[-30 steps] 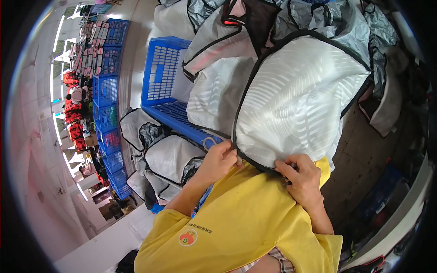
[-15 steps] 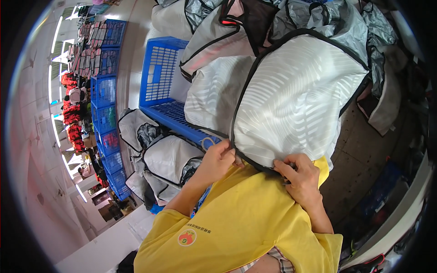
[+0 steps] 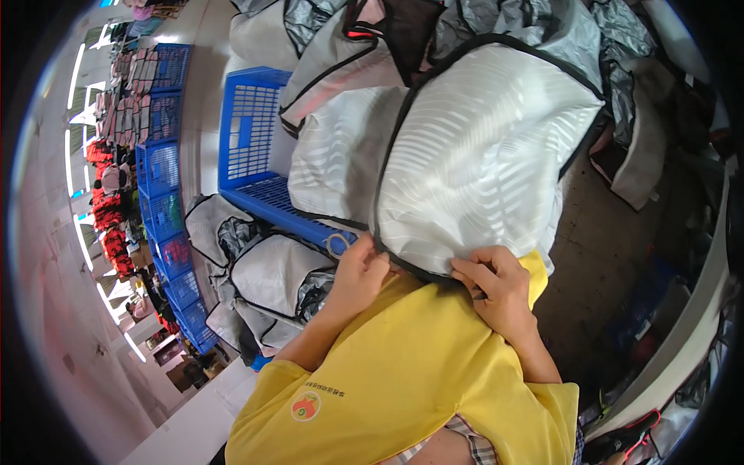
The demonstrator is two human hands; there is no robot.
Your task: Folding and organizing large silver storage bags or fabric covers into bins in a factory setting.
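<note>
In the head view, the left hand point(image 3: 360, 271) was mostly closed, its fingers bent inward and its thumb drawn up to them, gripping the lower left corner of a white patterned fabric piece point(image 3: 484, 159) by its black edging point(image 3: 422, 273). The right hand point(image 3: 500, 287) was partly curled, with thumb and forefinger pinching the same edging farther right along the lower border; the undersides of its other fingers were hidden, so whether they touched the cloth could not be told. The hands stood apart, with a stretch of edging between them.

The white piece lay in front of the person, bulging upward, its lower border against the yellow shirt point(image 3: 403, 349). A second pale piece point(image 3: 333, 147) lay just to its left, partly over a blue crate point(image 3: 287, 217). A small pale loop point(image 3: 332, 245) showed just beside the left hand. Grey bundles point(image 3: 271, 267) with black trim lay below the crate, and crumpled silver fabric point(image 3: 620, 46) lay at the upper right.
</note>
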